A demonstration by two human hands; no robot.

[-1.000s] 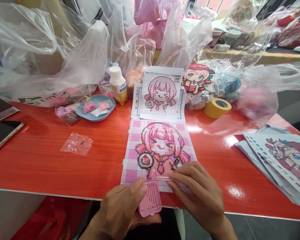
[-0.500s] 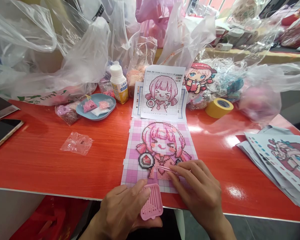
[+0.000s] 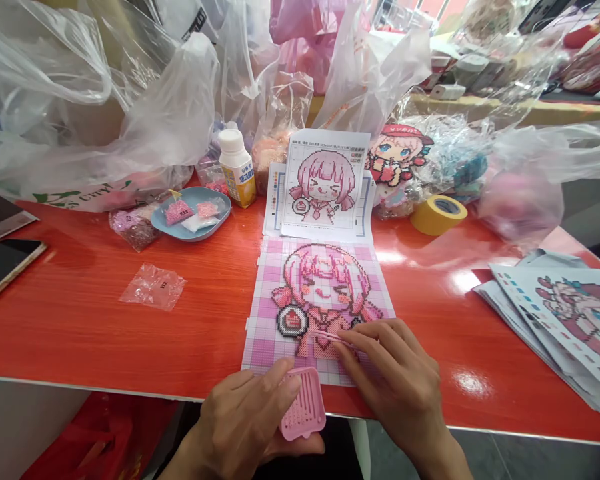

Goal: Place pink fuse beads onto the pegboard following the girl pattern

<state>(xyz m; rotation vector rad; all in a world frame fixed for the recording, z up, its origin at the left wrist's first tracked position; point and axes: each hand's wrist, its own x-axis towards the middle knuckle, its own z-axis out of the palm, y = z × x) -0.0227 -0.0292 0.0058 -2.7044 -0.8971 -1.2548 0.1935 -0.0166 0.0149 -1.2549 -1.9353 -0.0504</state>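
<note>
A small pink bead tray (image 3: 304,405) with grooves and some beads in it is gripped by my left hand (image 3: 247,415), just in front of the pegboard's near edge. Between the fingers of my right hand (image 3: 397,380) are pink tweezers (image 3: 333,338), their tips over the lower left of the bead picture. That picture (image 3: 326,293), a pink-haired cartoon figure made of fuse beads, lies on a pink and white checked pegboard (image 3: 263,313). Whether the tweezers pinch a bead is too small to tell. Behind the board leans a printed pattern sheet (image 3: 325,183) of the same figure.
On the left are a blue dish (image 3: 193,230) with bead bags, an empty clear bag (image 3: 154,287), a white bottle (image 3: 237,167) and a phone (image 3: 10,267). To the right are yellow tape (image 3: 439,215) and a paper stack (image 3: 565,333). Plastic bags (image 3: 180,100) line the back.
</note>
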